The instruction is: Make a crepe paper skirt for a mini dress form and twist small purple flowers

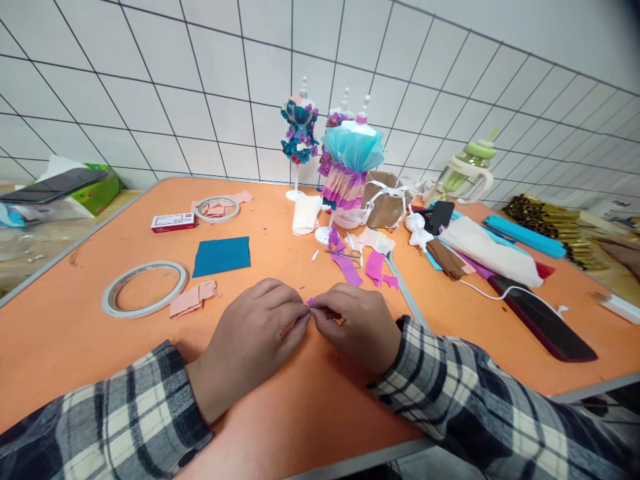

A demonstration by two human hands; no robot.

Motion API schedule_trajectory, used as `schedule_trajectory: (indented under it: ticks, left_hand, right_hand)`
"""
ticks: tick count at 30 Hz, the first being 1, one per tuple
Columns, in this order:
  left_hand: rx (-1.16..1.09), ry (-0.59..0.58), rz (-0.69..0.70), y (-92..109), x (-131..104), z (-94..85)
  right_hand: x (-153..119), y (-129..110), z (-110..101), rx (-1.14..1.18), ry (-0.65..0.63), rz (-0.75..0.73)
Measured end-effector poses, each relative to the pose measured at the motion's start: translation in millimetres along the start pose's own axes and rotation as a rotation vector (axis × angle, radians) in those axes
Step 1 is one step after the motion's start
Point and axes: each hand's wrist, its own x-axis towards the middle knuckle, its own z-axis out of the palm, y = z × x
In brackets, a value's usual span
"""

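My left hand (pixel 260 327) and my right hand (pixel 353 320) meet fingertip to fingertip low over the orange table. Pinched between them is a tiny purple crepe paper piece (pixel 310 302), mostly hidden by the fingers. Just beyond my right hand lie purple paper strips (pixel 345 265), a magenta scrap (pixel 377 268) and small scissors (pixel 350 255). Left of my left hand are folded peach paper pieces (pixel 193 300), a roll of white tape (pixel 107 300) and a blue paper sheet (pixel 221 257).
Small mannequins in paper dresses (pixel 353 150) stand at the back, one apart (pixel 300 130). A red and white box (pixel 173 222) and a second tape roll (pixel 236 212) lie back left. At right are paper rolls (pixel 490 250), a dark phone (pixel 545 320) with a white cable and a bottle (pixel 463 173).
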Motion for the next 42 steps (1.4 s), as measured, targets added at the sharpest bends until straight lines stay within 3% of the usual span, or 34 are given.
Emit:
schedule_trajectory:
  ticks: [14, 18, 22, 25, 28, 31, 34, 42]
  left_hand:
    - [-0.213, 0.094, -0.086, -3, 5, -8.0]
    - [-0.358, 0.081, -0.22, -7, 6, -6.6]
    - [-0.527, 0.038, -0.404, -13, 7, -3.2]
    - [-0.574, 0.022, -0.428, -14, 7, -2.3]
    - [-0.61, 0.013, -0.393, -11, 6, -4.6]
    - [-0.627, -0.019, -0.323, -8, 7, -9.3]
    - [-0.749, -0.132, -0.29, -8, 8, -13.7]
    - [-1.345, -0.595, -0.477, -19, 4, -17.5]
  right_hand:
    - [8, 4, -15, 0.363, -0.019, 0.045]
    - [11, 6, -16, 0.591, -0.027, 0.352]
    - [13, 7, -10, 0.936, -0.303, 0.64]
    - [14, 6, -6, 1.091, -0.335, 0.753]
    - [16, 6, -6, 1.208, -0.376, 0.773]
    - [16, 6, -8, 1.234, -0.433, 0.73]
    - [12, 8, -9, 1.141, -0.396, 0.582]
    - [3, 14, -8, 0.562, -0.034, -0.282]
